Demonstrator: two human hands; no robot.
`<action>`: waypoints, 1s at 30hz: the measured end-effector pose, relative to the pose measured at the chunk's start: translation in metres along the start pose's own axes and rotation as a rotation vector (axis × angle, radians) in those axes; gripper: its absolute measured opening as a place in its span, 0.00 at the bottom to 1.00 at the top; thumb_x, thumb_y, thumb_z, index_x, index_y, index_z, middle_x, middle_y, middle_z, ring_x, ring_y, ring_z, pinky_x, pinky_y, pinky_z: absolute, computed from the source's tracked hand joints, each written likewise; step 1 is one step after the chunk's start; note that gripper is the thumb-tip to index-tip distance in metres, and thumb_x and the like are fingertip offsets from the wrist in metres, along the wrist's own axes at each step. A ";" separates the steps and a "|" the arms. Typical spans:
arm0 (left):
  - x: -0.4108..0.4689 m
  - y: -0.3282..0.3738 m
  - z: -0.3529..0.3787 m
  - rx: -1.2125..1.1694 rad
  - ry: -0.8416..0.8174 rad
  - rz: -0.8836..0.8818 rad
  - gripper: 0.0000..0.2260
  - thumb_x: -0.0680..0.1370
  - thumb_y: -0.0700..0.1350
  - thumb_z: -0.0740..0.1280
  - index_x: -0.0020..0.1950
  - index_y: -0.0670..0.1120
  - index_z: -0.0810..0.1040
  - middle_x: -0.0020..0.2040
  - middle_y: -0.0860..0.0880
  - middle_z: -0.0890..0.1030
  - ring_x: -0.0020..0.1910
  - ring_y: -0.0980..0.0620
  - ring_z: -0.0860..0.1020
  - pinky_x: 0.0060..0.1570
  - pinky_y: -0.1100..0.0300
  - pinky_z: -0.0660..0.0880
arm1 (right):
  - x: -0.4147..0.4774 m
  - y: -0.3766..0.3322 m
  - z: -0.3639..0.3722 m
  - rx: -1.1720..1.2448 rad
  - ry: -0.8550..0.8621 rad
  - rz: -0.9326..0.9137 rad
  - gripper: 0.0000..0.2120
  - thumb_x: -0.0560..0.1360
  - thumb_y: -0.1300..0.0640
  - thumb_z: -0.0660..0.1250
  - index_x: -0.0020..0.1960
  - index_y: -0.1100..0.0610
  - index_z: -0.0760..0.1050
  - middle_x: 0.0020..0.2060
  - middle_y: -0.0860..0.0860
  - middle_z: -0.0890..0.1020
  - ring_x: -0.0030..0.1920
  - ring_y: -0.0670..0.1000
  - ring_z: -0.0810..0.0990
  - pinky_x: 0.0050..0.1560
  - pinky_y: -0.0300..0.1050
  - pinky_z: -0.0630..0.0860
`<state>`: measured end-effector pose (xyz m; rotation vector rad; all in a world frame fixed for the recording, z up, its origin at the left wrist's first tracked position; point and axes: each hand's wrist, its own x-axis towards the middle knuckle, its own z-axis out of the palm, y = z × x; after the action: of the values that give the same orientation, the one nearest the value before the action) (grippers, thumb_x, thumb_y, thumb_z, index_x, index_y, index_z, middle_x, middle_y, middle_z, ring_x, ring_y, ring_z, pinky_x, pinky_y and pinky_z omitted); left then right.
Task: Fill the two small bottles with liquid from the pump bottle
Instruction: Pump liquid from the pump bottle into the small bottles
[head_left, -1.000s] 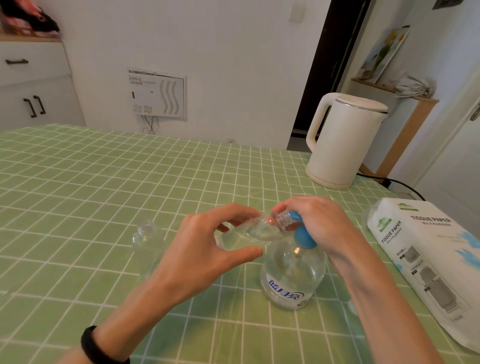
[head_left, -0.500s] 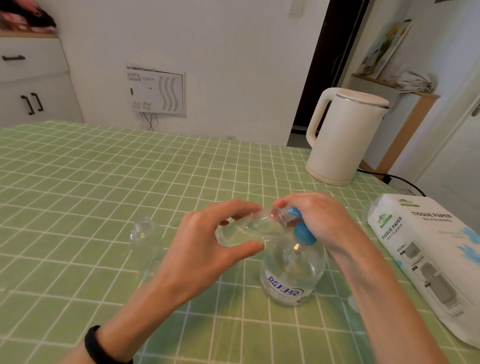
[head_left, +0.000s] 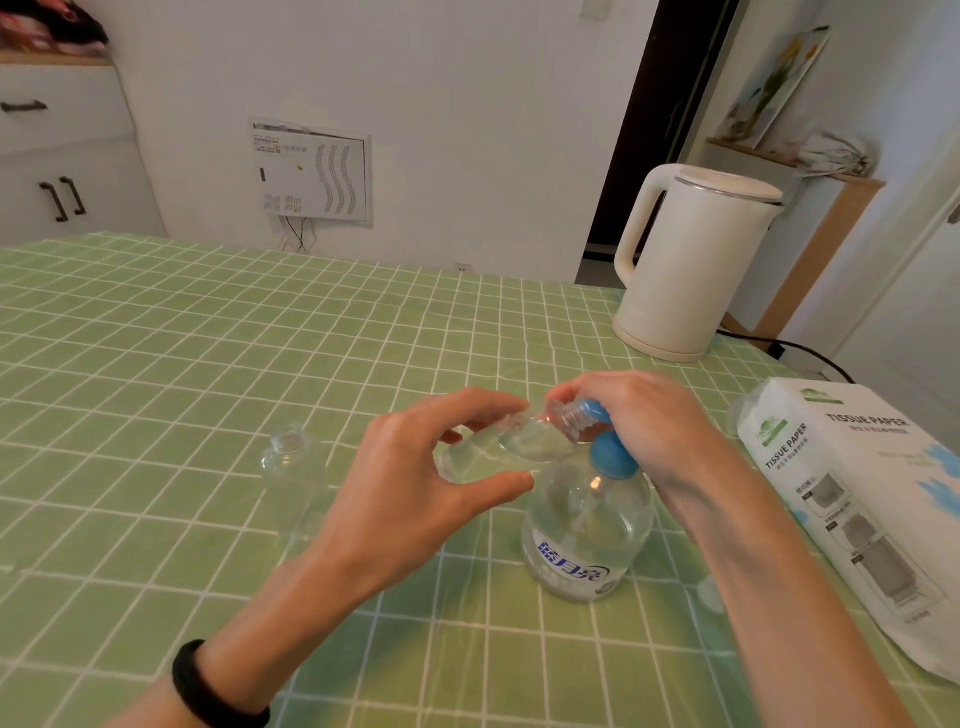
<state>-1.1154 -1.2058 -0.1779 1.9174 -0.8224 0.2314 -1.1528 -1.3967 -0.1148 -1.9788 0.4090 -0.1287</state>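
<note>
L hand holds small bottle w/ thumb below and fingers curled over its body. The bottle is tilted near horizontal, neck pointing R, w/ clear liquid visible inside. Its neck sits at the spout of the blue pump head; whether they touch cannot be told. R hand is clamped over pump head from above, fingers curled round it. Pump bottle stands upright on table, below both hands, clear, blue-lettered label facing camera. Second small bottle stands upright on table, L of L hand and apart from it, mouth uncapped. Kettle stands at far R of table. Tissue pack lies at R edge, near pump bottle. Black band sits on L wrist.
</note>
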 end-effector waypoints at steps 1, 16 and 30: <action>0.000 0.000 0.000 0.002 -0.002 -0.003 0.22 0.70 0.50 0.81 0.63 0.56 0.83 0.54 0.63 0.85 0.55 0.61 0.82 0.55 0.61 0.77 | -0.001 0.000 0.001 0.015 -0.013 0.015 0.21 0.77 0.62 0.63 0.33 0.49 0.88 0.32 0.42 0.87 0.30 0.39 0.83 0.30 0.39 0.77; 0.000 0.000 0.002 -0.005 0.026 0.015 0.22 0.70 0.50 0.81 0.62 0.57 0.83 0.54 0.64 0.85 0.56 0.60 0.83 0.54 0.63 0.77 | 0.001 0.002 -0.001 -0.007 0.046 -0.032 0.20 0.79 0.59 0.63 0.35 0.46 0.87 0.29 0.32 0.83 0.32 0.32 0.81 0.39 0.41 0.72; -0.001 0.002 0.001 -0.003 0.031 0.002 0.22 0.70 0.51 0.80 0.62 0.57 0.83 0.54 0.64 0.85 0.56 0.59 0.82 0.54 0.62 0.77 | -0.001 0.002 -0.001 -0.008 0.085 -0.040 0.17 0.79 0.57 0.62 0.39 0.50 0.88 0.36 0.36 0.85 0.40 0.38 0.84 0.43 0.43 0.73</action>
<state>-1.1173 -1.2072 -0.1776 1.9060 -0.8031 0.2606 -1.1547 -1.3978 -0.1165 -1.9950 0.4254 -0.2377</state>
